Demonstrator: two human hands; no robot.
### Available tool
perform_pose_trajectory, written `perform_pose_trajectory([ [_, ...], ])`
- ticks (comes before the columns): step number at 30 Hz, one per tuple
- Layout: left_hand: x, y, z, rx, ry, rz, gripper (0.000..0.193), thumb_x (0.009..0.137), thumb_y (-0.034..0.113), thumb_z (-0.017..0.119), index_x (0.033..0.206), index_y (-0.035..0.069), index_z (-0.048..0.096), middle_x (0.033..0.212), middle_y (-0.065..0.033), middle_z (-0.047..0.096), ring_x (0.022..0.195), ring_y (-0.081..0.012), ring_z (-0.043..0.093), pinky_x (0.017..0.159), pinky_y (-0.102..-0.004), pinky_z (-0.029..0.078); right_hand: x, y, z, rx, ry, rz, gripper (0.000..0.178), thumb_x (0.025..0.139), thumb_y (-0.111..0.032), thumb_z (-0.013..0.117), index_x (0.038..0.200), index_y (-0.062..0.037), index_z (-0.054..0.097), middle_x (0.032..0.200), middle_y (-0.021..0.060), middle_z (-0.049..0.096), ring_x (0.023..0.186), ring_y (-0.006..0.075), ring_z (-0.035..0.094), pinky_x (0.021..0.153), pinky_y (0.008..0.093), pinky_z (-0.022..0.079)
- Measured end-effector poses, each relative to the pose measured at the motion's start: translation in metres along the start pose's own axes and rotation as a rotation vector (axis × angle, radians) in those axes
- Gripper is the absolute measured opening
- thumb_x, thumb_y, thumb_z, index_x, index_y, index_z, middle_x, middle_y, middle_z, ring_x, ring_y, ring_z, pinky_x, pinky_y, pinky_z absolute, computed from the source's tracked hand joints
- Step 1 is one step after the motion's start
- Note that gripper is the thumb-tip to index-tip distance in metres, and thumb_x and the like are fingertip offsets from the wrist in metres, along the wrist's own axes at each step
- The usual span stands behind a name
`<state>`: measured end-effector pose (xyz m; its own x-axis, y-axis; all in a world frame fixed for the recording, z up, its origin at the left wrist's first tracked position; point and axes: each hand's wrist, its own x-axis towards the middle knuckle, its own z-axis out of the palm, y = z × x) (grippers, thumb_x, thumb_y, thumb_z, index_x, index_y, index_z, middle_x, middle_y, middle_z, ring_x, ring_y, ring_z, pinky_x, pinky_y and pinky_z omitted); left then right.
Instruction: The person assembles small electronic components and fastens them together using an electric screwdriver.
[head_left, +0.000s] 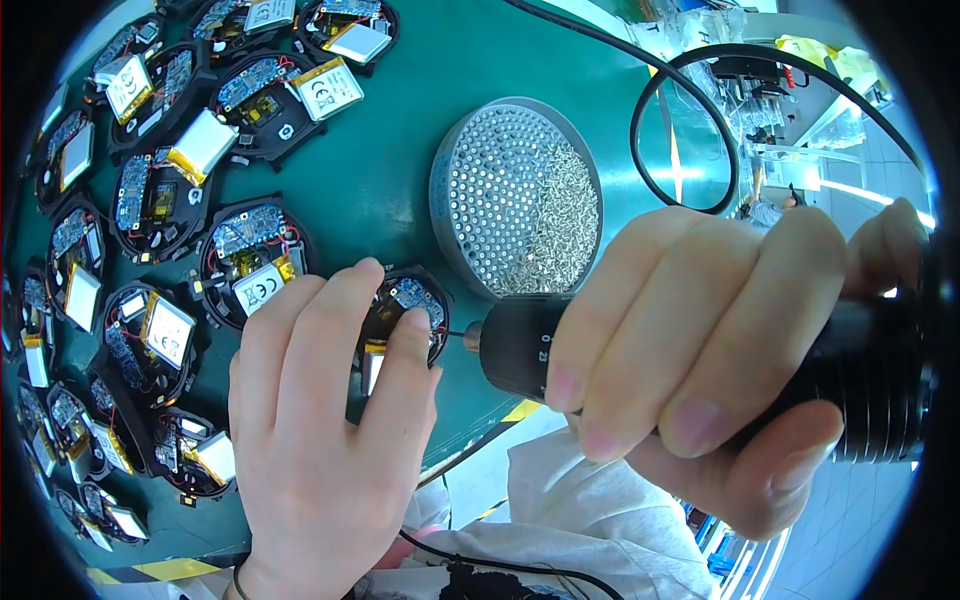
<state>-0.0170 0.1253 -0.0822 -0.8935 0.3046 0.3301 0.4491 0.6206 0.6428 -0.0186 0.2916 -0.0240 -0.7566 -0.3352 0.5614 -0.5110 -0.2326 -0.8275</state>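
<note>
My left hand [325, 420] reaches over a small round black device housing [412, 293] and grips it against the green mat, fingers on its top and side. Inside the housing show a blue circuit board and part of a silver battery; the rest is under my fingers. A black electric screwdriver [518, 345] lies sideways in my right hand [700, 335], fingers wrapped round its body. Its thin bit points left and meets the housing's right edge; whether it sits in a screw I cannot tell. Just beyond stands a round grey screw tray [440, 215] with a perforated plate and many tiny silver screws.
Many similar open housings [165, 205] with boards and silver batteries crowd the left side of the green mat [400, 130]. A black cable [640, 150] loops at the upper right. Clear plastic bags [700, 50] lie behind it. Yellow-black tape [170, 570] marks the near edge.
</note>
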Motion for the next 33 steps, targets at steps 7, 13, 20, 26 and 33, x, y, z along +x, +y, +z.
perform_pose_trajectory([
  [7,0.002,0.013,-0.013,-0.011,-0.04,-0.118,0.03,0.062,0.001,0.072,0.091,0.002,0.063,0.113,-0.0144,0.056,0.1,-0.0356,0.054,0.083,-0.0441,0.046,0.004,0.008,0.022,0.012,-0.061,-0.01,0.057,0.089,-0.015,0.062,0.132,-0.008,0.025,0.067,0.0083,0.057,0.043,0.017,0.058,0.038,0.0296,0.052],
  [13,-0.007,-0.001,0.002,-0.106,0.015,-0.078,0.039,0.059,-0.003,0.073,0.097,0.004,0.063,0.114,-0.0144,0.055,0.102,-0.0368,0.054,0.085,-0.0453,0.046,0.014,0.007,0.019,-0.029,-0.121,-0.034,0.058,0.089,-0.016,0.063,0.133,-0.0097,0.025,0.067,0.0083,0.057,0.043,0.0173,0.058,0.039,0.0301,0.053],
  [20,-0.007,-0.002,0.003,-0.131,0.03,-0.097,0.044,0.056,-0.005,0.071,0.099,0.004,0.062,0.112,-0.0145,0.055,0.101,-0.0367,0.054,0.085,-0.0457,0.046,0.033,0.029,0.012,-0.054,-0.166,-0.05,0.059,0.089,-0.017,0.064,0.133,-0.0117,0.025,0.066,0.0083,0.058,0.043,0.0177,0.059,0.039,0.0307,0.053],
  [26,0.003,0.005,0.003,-0.181,0.037,-0.078,0.04,0.057,-0.005,0.069,0.095,0.004,0.062,0.11,-0.0137,0.055,0.099,-0.0355,0.054,0.084,-0.0445,0.045,0.044,0.018,-0.002,-0.113,-0.197,-0.041,0.058,0.09,-0.017,0.065,0.132,-0.0134,0.026,0.066,0.0081,0.058,0.044,0.0179,0.06,0.04,0.031,0.053],
  [33,-0.004,0.0,-0.001,-0.174,0.014,-0.103,0.037,0.061,-0.005,0.069,0.096,0.004,0.062,0.114,-0.0135,0.056,0.104,-0.035,0.053,0.087,-0.0438,0.045,0.042,0.037,-0.017,0.067,-0.233,-0.119,0.054,0.091,-0.014,0.059,0.133,-0.0058,0.026,0.069,0.0086,0.056,0.043,0.0169,0.058,0.039,0.0285,0.052],
])
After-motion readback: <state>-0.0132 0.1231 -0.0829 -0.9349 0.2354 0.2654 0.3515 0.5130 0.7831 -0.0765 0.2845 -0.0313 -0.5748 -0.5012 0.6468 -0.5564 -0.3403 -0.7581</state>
